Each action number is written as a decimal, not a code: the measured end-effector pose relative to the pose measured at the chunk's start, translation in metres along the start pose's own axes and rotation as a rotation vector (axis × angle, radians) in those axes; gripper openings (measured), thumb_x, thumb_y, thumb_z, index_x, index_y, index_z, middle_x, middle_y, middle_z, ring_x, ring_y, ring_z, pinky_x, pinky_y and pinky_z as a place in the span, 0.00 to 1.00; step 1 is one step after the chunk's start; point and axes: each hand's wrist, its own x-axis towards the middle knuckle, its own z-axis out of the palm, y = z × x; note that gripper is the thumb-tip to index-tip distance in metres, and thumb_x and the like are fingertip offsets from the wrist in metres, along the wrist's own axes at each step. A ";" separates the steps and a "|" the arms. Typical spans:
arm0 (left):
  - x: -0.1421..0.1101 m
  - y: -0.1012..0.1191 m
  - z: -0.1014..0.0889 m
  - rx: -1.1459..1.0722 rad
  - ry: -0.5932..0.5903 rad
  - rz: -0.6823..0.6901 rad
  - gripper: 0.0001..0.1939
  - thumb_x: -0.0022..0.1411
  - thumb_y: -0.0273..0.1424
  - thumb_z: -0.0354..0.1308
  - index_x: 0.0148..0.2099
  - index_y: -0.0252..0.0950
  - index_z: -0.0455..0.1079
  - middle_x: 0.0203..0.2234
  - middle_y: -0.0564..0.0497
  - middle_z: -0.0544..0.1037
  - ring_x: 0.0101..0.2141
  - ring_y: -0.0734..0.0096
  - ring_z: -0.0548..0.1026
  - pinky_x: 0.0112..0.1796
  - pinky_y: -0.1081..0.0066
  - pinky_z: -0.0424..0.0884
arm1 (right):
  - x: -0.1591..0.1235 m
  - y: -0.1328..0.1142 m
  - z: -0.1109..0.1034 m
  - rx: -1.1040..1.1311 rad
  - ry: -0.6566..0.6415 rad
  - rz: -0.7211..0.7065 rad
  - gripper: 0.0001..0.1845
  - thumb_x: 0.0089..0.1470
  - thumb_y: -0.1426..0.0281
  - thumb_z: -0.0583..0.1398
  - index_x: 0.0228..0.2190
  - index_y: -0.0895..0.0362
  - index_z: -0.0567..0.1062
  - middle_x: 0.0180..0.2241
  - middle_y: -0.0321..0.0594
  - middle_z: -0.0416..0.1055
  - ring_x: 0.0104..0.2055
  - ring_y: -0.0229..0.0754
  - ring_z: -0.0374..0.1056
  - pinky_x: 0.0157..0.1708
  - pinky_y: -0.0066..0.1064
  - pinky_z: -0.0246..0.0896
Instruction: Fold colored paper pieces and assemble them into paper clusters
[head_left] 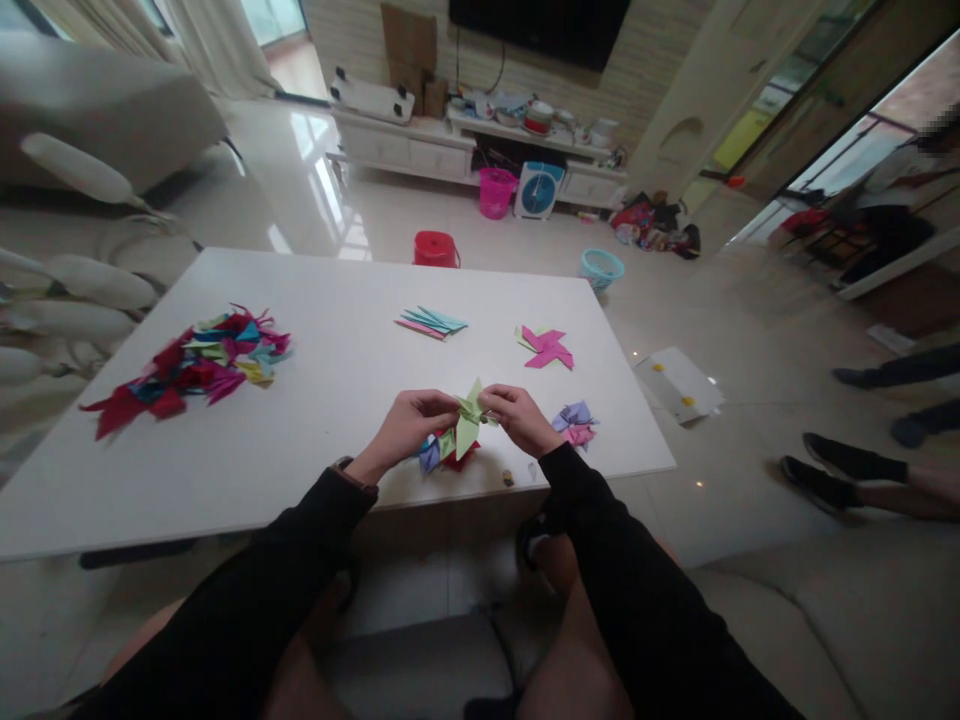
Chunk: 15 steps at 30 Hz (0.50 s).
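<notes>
Here's the star (468, 430), pale green folded paper, up in the air just over the near edge of the table, right between the two hands! Its broadest part is a long, leaf-shaped point aimed down toward the person; a slimmer point stands up opposite, and folded layers overlap at the middle. The left hand (414, 425) pinches one side between thumb and fingers, the right hand (523, 415) pinches the other, and those fingertips cover both side edges, so their shape I can't call.

Out to the surroundings, biggest first! The white table (337, 350) stretches right across, and beyond it runs a white cabinet (371, 145) loaded with dishes, a dark TV (540, 25) above. Over on the right, another person's legs (829, 470) in black shoes. On the floor: a blue fan (538, 190) beside a pink bucket (495, 193), a blue basket (602, 265) just off the table's far corner, and a red bucket (436, 250) peeking over the far edge.

Back on the tabletop, a big mixed heap (214, 365) of folded paper sprawls well off to the left. Past the hands sit a pink pinwheel (547, 347) with green under it and a bundle of blue and pink strips (435, 320). Purple and pink folds (576, 425) lie by the right wrist. Directly beneath the star, red and blue folds (462, 460) crowd the spot, partly hidden by it. Smallest of all, a brown bit (508, 478) near the edge!
</notes>
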 end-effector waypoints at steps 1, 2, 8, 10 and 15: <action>0.000 -0.001 -0.001 0.010 -0.015 0.002 0.11 0.49 0.33 0.70 0.35 0.33 0.80 0.32 0.45 0.84 0.32 0.64 0.81 0.40 0.64 0.78 | -0.001 0.000 0.001 0.017 -0.019 0.004 0.18 0.42 0.57 0.73 0.25 0.57 0.78 0.25 0.33 0.71 0.29 0.35 0.63 0.32 0.29 0.55; 0.000 -0.002 -0.002 0.022 -0.030 0.006 0.11 0.49 0.33 0.70 0.35 0.33 0.80 0.32 0.45 0.84 0.32 0.64 0.81 0.40 0.64 0.78 | -0.001 0.001 0.002 0.028 -0.034 0.007 0.17 0.42 0.58 0.73 0.25 0.57 0.78 0.25 0.33 0.70 0.28 0.34 0.62 0.32 0.29 0.54; 0.000 -0.008 -0.006 0.018 -0.005 -0.028 0.21 0.49 0.38 0.72 0.44 0.32 0.78 0.35 0.43 0.84 0.36 0.59 0.83 0.40 0.62 0.79 | 0.005 0.002 -0.004 0.044 0.069 -0.044 0.17 0.40 0.58 0.74 0.24 0.57 0.77 0.25 0.33 0.71 0.29 0.35 0.63 0.32 0.30 0.56; 0.000 -0.007 -0.008 0.032 0.029 -0.048 0.24 0.50 0.39 0.72 0.47 0.32 0.77 0.36 0.43 0.84 0.37 0.57 0.83 0.41 0.61 0.80 | 0.009 -0.001 -0.013 0.062 0.165 -0.075 0.18 0.40 0.58 0.74 0.24 0.56 0.76 0.26 0.33 0.70 0.29 0.35 0.63 0.32 0.29 0.57; -0.002 -0.001 -0.011 0.092 0.076 -0.064 0.25 0.51 0.40 0.72 0.48 0.32 0.76 0.35 0.42 0.83 0.39 0.56 0.83 0.43 0.60 0.79 | 0.012 -0.022 -0.062 0.060 0.441 -0.165 0.19 0.38 0.58 0.74 0.27 0.54 0.74 0.28 0.32 0.71 0.31 0.35 0.65 0.30 0.27 0.57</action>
